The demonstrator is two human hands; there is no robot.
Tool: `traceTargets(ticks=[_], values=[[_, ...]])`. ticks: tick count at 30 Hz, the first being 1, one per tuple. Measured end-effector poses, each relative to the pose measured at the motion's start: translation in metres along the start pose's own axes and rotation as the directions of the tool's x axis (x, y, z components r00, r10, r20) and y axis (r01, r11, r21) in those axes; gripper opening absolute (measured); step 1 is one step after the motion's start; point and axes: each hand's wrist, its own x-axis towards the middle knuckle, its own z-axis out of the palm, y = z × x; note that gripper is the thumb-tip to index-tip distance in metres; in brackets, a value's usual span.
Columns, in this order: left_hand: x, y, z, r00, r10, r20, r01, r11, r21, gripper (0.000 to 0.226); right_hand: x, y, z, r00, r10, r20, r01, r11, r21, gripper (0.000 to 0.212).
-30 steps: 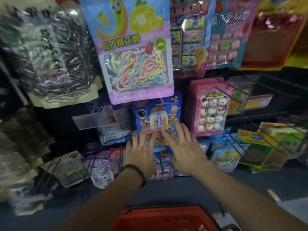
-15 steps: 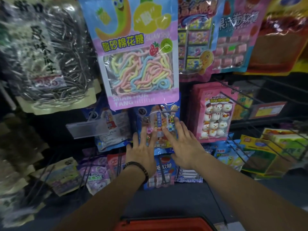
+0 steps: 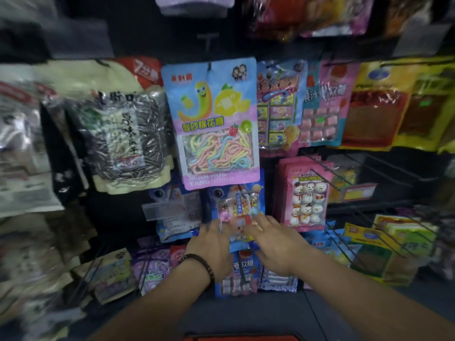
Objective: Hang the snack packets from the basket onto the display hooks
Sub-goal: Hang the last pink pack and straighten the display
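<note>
A blue candy packet (image 3: 237,205) with a toy dispenser picture hangs on the display in the middle row. My left hand (image 3: 210,249) and my right hand (image 3: 275,244) lie side by side against its lower edge, fingers straight and spread, touching the packet front. A dark bead bracelet circles my left wrist. Only a thin red strip of the basket (image 3: 241,338) shows at the bottom edge. The hook carrying the blue packet is hidden behind the large pastel rope-candy bag (image 3: 211,124) above it.
Sunflower seed bags (image 3: 123,134) hang left, a pink snowman marshmallow packet (image 3: 305,193) right. Bare wire hooks (image 3: 384,171) and a price tag (image 3: 357,193) jut out at right. Low packets (image 3: 241,271) hang beneath my hands; more bags line the top row.
The view has tilted upward, so the display sits lower in frame and the basket has nearly left the bottom edge. Both hands stay flat on the blue packet.
</note>
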Motion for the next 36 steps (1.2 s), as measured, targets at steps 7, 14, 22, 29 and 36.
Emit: traceTargets(ticks=[7, 14, 22, 29, 36], values=[[-0.056, -0.002, -0.106, 0.969, 0.138, -0.204, -0.133, 0.990, 0.035, 0.046, -0.042, -0.030, -0.089, 0.983, -0.161, -0.092, 0.145, 0.976, -0.165, 0.052], [-0.068, -0.029, -0.195, 0.937, 0.094, -0.336, -0.064, 0.993, 0.101, 0.065, -0.033, -0.041, -0.185, 0.969, -0.044, -0.245, -0.012, 0.975, -0.223, 0.076], [-0.045, -0.039, -0.231, 0.935, 0.097, -0.342, 0.014, 0.952, 0.307, 0.086, -0.002, -0.028, -0.223, 0.977, -0.024, -0.212, -0.072, 0.898, -0.434, 0.099], [-0.001, -0.052, -0.219, 0.969, 0.071, -0.236, 0.053, 0.876, 0.480, 0.106, 0.030, -0.007, -0.225, 0.989, 0.018, -0.147, -0.101, 0.810, -0.578, 0.099], [0.023, -0.056, -0.220, 0.966, 0.052, -0.254, 0.103, 0.820, 0.562, 0.105, 0.056, 0.003, -0.227, 0.991, 0.039, -0.125, -0.105, 0.807, -0.581, 0.105]])
